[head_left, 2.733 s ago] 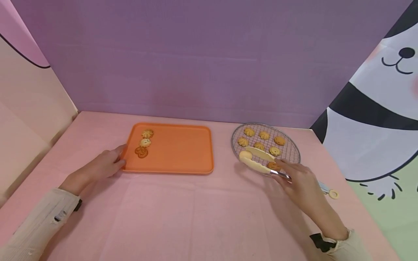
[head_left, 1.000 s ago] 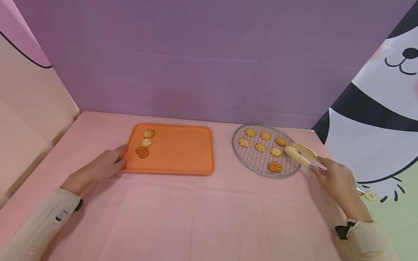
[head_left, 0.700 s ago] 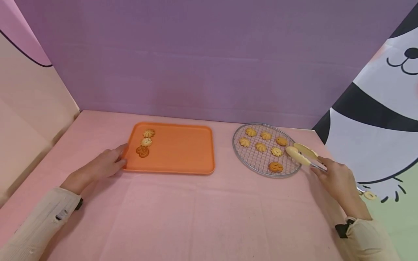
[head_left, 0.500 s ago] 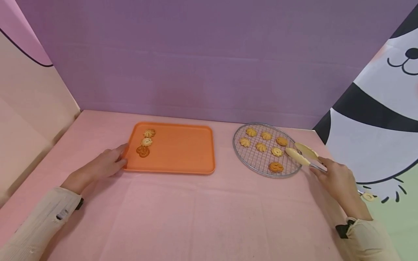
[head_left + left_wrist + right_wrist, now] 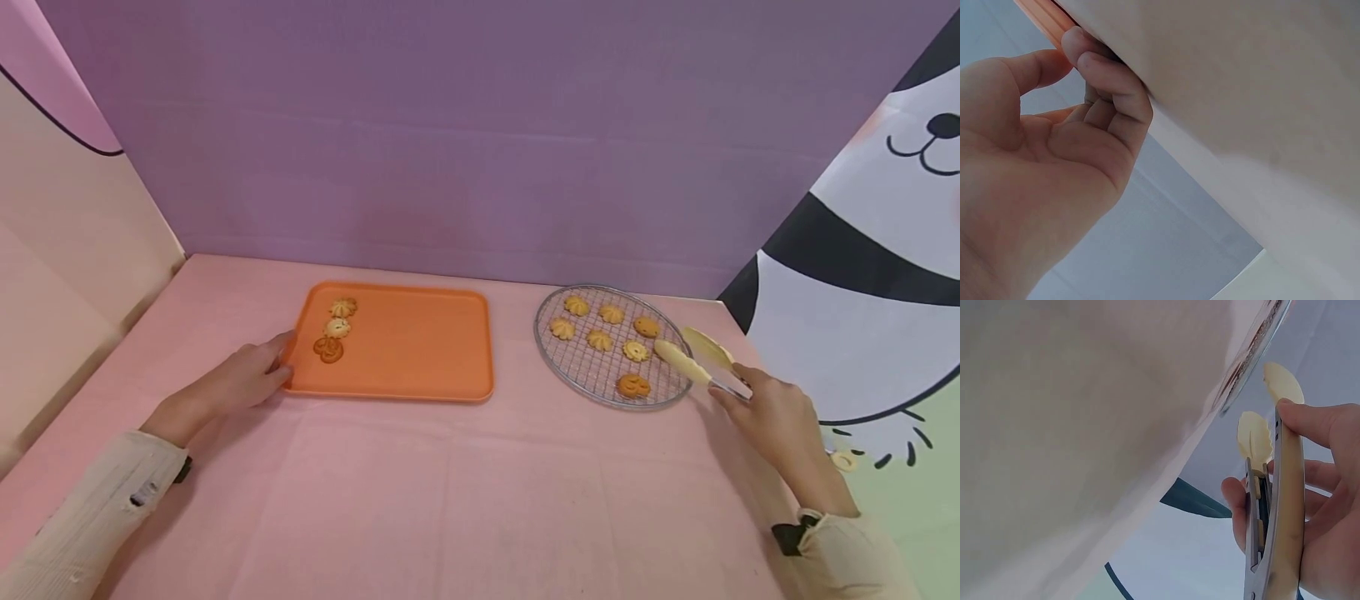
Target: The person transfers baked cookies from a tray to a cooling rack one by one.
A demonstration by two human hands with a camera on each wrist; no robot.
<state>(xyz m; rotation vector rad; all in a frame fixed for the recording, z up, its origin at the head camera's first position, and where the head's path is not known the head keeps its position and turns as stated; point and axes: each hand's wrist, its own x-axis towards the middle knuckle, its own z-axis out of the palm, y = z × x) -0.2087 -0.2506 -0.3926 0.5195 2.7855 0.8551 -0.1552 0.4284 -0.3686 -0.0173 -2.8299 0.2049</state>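
Left hand [image 5: 231,383], fingers clamped on tray [image 5: 416,342]; right hand [image 5: 776,421], fingers clamped on tongs [image 5: 679,361]; over-squeezing could crumble a cookie [image 5: 633,386].

The tray [image 5: 420,342] is smooth and plastic-looking, with a soft sheen; the tongs [image 5: 1290,500] combine bright metal arms with smooth, plastic-looking tips — matt rather than glossy. The rack [image 5: 576,360] is metal wire in a metallic rim; its biscuits [image 5: 599,339] look mostly ridged and matt. Table covering [image 5: 517,492] and backdrop [image 5: 465,150] appear matt, lightly creased — the left sleeve [image 5: 97,508], ribbed cloth.
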